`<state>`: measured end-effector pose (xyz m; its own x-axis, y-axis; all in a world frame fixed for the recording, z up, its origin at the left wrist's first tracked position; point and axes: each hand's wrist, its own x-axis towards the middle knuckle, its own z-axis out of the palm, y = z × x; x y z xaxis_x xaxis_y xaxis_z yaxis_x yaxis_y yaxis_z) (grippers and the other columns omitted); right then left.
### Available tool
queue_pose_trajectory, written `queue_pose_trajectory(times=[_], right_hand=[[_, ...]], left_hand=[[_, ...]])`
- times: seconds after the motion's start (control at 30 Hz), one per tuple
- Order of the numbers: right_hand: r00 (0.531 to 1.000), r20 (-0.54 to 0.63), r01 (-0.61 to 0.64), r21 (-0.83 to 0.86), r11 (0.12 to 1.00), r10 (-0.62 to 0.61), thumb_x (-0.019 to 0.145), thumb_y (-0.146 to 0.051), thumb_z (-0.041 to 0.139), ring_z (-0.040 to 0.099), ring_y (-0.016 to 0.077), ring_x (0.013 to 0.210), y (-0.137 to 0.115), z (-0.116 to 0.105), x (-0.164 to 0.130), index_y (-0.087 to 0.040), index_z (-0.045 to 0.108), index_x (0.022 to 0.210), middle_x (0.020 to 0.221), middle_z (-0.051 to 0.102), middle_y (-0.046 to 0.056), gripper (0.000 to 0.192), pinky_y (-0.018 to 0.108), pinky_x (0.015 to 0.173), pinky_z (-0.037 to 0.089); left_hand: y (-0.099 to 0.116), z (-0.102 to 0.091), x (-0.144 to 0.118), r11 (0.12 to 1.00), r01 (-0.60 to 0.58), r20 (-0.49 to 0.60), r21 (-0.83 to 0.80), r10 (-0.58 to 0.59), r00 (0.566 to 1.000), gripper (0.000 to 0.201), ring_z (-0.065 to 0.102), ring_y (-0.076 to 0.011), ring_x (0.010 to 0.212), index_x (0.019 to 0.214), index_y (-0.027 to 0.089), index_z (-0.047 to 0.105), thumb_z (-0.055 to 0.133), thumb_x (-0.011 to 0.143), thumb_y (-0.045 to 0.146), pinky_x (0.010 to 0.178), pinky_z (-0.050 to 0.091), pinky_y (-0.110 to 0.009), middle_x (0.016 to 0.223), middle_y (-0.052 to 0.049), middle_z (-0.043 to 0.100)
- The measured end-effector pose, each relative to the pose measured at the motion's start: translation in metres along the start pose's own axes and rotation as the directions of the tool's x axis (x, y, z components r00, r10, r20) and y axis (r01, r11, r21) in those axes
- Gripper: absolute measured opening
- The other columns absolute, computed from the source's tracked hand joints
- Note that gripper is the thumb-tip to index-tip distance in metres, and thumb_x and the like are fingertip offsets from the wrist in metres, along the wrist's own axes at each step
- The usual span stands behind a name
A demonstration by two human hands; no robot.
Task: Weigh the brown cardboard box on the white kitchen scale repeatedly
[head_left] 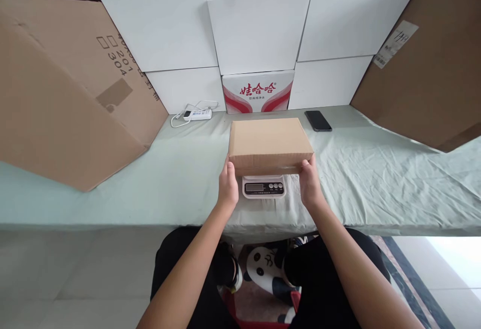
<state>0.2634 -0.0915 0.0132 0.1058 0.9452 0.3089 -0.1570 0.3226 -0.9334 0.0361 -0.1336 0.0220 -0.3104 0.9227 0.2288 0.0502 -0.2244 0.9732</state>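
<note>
A closed brown cardboard box (270, 138) is held level between my two hands, over a white digital scale (264, 193). My left hand (228, 186) grips its near left corner, thumb on the front face. At the near right corner, my right hand (310, 183) has the same kind of hold, with the fingers hidden under or behind the box. Only the scale's front panel shows, with a grey display and round buttons; the box covers its platform. Whether the box rests on the scale or hovers just over it, I cannot tell.
A pale green cloth covers the table (180, 178). At the back lie a white power strip (198, 114) with its cord and a black phone (317, 121). White boxes (259, 33) stand behind; large cardboard sheets (75, 93) flank both sides. A panda mat (263, 269) is on the floor.
</note>
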Motion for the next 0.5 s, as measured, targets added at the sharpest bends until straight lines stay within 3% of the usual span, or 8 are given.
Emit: queue_pose_trajectory(times=[0.37, 0.5], right_hand=[[1.000, 0.029, -0.004, -0.016, 1.000, 0.004, 0.100, -0.066, 0.058, 0.043, 0.0338, 0.167, -0.005, 0.000, 0.000, -0.040, 0.056, 0.159, 0.170, 0.058, 0.001, 0.064, 0.060, 0.144, 0.025], [0.985, -0.134, -0.097, 0.062, 0.993, 0.105, 0.093, -0.070, 0.060, 0.040, 0.0332, 0.171, -0.014, -0.005, 0.001, -0.045, 0.041, 0.168, 0.182, 0.041, 0.001, 0.080, 0.064, 0.143, 0.024]], left_hand=[[-0.010, -0.004, 0.006, 1.000, 0.008, -0.020, -0.011, -0.009, 1.000, 0.084, 0.045, -0.0334, 0.169, 0.158, 0.026, 0.065, 0.036, 0.105, 0.085, 0.139, 0.039, -0.048, 0.173, -0.011, 0.059], [-0.013, -0.014, 0.016, 0.999, 0.000, -0.132, -0.050, -0.006, 0.991, 0.083, 0.035, -0.0274, 0.174, 0.166, 0.029, 0.056, 0.032, 0.107, 0.082, 0.142, 0.031, -0.044, 0.184, -0.009, 0.043]])
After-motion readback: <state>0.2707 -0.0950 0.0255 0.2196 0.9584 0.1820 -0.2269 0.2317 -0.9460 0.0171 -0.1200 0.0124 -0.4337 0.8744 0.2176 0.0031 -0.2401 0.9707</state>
